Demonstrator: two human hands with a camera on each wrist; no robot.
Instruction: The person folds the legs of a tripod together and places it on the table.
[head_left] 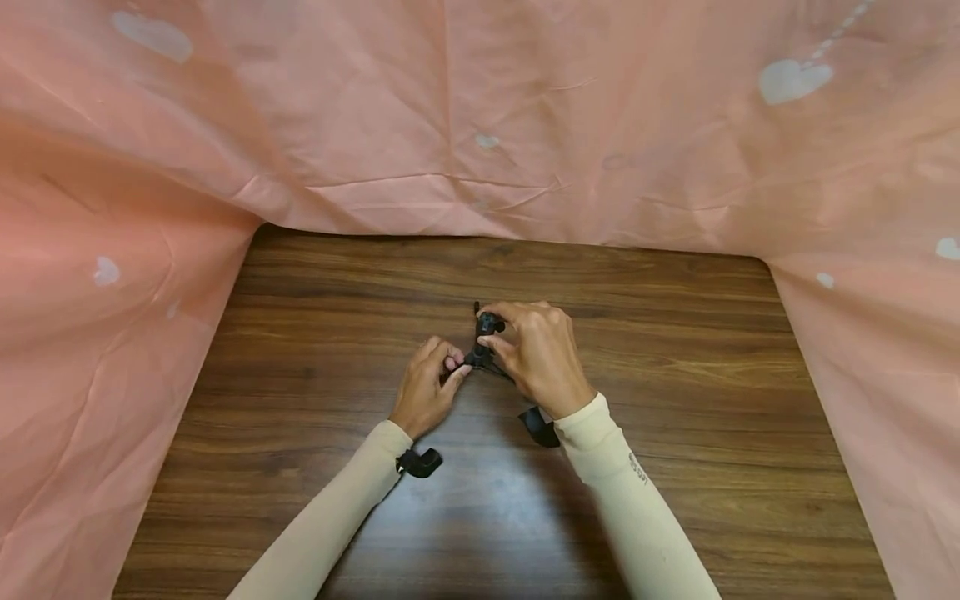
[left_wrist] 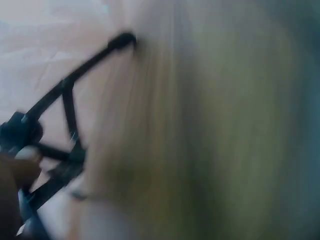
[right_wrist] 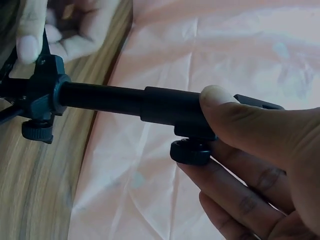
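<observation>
A small black tripod (head_left: 486, 343) stands between both hands over the middle of the table. My right hand (head_left: 543, 354) grips the upper part of its centre column (right_wrist: 105, 97), thumb on top and fingers below, close by a round tightening knob (right_wrist: 191, 152). At the column's lower end, my left hand (head_left: 427, 390) pinches a leg near the hub (right_wrist: 45, 92), where a second knob (right_wrist: 37, 131) sits. Spread away from the hub, one braced leg (left_wrist: 50, 97) shows in the left wrist view. That view is blurred and largely covered by a pale, smeared shape.
The brown wood-grain table (head_left: 337, 283) lies under the hands. Pink cloth (head_left: 480, 192) with pale hearts hangs around its back and both sides. Black straps (head_left: 420, 463) with a small fitting sit at the wrists, over long cream sleeves (head_left: 637, 492).
</observation>
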